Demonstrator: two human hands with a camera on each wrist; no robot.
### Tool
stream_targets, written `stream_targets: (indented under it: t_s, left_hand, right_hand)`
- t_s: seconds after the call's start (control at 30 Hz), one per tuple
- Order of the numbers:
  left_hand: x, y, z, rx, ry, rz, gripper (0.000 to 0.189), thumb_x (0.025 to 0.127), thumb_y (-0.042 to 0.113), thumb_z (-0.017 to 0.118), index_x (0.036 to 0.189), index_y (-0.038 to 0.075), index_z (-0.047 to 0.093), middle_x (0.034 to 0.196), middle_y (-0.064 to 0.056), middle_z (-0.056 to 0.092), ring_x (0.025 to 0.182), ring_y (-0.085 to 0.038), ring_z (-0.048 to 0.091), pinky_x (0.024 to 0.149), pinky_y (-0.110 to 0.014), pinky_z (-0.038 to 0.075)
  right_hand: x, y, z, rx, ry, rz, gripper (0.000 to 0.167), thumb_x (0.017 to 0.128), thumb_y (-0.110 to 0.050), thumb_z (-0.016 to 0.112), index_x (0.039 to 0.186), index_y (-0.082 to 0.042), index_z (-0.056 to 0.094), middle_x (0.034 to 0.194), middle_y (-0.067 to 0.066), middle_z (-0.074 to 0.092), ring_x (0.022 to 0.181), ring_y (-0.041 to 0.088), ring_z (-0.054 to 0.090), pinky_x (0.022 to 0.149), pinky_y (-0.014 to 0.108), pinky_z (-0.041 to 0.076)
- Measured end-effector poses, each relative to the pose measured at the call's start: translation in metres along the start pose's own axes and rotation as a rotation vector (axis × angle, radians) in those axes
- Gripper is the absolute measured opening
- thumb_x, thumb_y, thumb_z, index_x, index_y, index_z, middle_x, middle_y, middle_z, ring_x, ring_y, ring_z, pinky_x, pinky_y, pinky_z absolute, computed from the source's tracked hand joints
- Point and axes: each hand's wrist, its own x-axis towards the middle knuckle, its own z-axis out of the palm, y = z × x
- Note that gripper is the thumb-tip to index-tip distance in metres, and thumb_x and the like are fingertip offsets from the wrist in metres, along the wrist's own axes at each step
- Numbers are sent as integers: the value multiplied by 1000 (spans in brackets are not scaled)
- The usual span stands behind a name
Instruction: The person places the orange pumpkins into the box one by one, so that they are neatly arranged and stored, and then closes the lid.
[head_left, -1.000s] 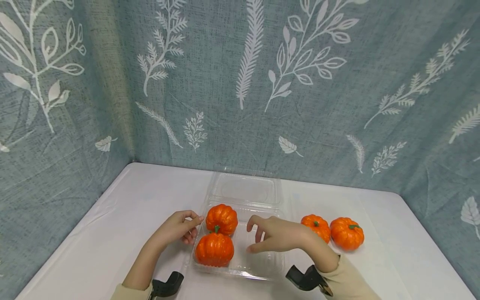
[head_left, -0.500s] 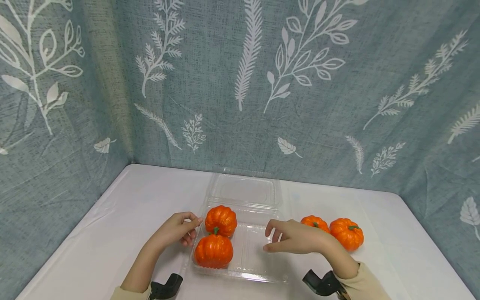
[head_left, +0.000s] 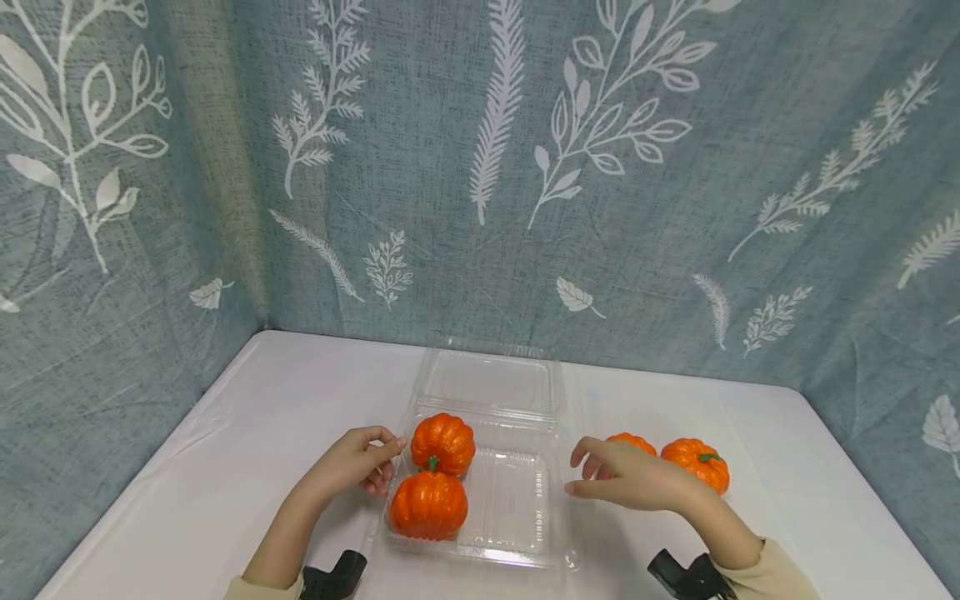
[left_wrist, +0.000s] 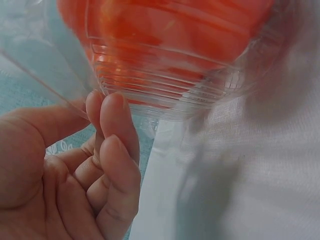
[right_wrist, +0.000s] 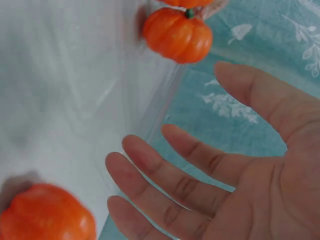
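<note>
My left hand [head_left: 358,460] pinches the left rim of a clear plastic clamshell container [head_left: 517,554] between thumb and fingertips, plainly seen in the left wrist view. Two orange toy pumpkins sit in the container's left half: a rear pumpkin [head_left: 444,442] and a front pumpkin [head_left: 429,507]. The right half holds nothing. My right hand [head_left: 637,477] is just right of the container, palm down with fingers spread and nothing in them. Behind it, a loose pumpkin [head_left: 632,442] is partly hidden, and another pumpkin [head_left: 696,465] lies on the table further right.
The container's lid [head_left: 489,383] lies folded back toward the far table edge. A white cloth covers the table [head_left: 300,375]. A blue-green curtain [head_left: 420,167] with white leaf prints hangs behind and along the sides.
My right hand has moved right, from over the container's right half to beside the loose pumpkins, covering more of the nearer one. My left hand and the pumpkins stay in place.
</note>
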Motion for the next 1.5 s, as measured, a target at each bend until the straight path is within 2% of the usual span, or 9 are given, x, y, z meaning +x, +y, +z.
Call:
stream_targets:
  t_s: [0.17,0.3,0.47,0.7,0.8,1.0,1.3,1.5]
  left_hand:
    - [0,-2,0,2,1,-1,28,94,23,52,90,-4,55,57,1,52,45,-10,52,47,-24,48]
    - [0,-3,0,3,-2,1,29,94,24,52,91,-4,55,57,0,52,46,-10,53,47,-24,48]
    - [1,-4,0,0,-4,5,29,95,24,52,92,-4,55,58,0,51,46,-11,53,48,-25,48]
    - [2,-3,0,-3,-4,-1,29,94,24,52,90,-4,55,57,1,51,45,-10,52,47,-24,48]
    - [2,-3,0,-9,-3,-1,28,94,24,53,90,-4,54,57,1,51,45,-9,52,47,-24,48]
    - [1,-3,0,-9,1,-8,28,94,24,53,91,-4,55,57,1,51,45,-10,52,48,-24,48]
    - [1,-4,0,4,7,-20,29,94,26,53,90,-3,55,57,1,52,45,-10,52,48,-24,48]
    - [1,-4,-1,-1,6,-16,29,94,26,53,90,-3,55,57,1,52,46,-9,53,48,-24,48]
  right_hand:
    - [-8,13,-3,64,2,5,34,87,-37,61,103,-8,53,80,1,58,63,12,56,60,25,46]
    - [-15,19,-9,108,1,22,30,89,-35,59,104,-9,54,82,4,60,68,16,59,61,26,47]
    - [-22,25,-15,65,16,33,33,90,-37,57,110,-10,53,89,1,59,78,16,58,65,26,45]
    - [-26,36,-18,6,60,39,34,90,-37,57,107,-8,56,95,1,59,87,16,55,68,28,45]
    - [-26,38,-18,0,97,22,30,90,-34,58,102,-7,58,92,0,59,86,15,55,69,29,46]
    - [-22,43,-15,-114,238,26,20,88,-31,60,95,-12,59,89,-4,59,87,16,55,75,34,46]
    - [-13,49,-14,-129,313,19,18,87,-20,62,96,-5,60,84,0,57,77,13,51,67,31,45]
    - [-6,55,-18,-90,326,56,17,88,-17,60,97,-3,60,87,4,60,80,17,55,70,34,47]
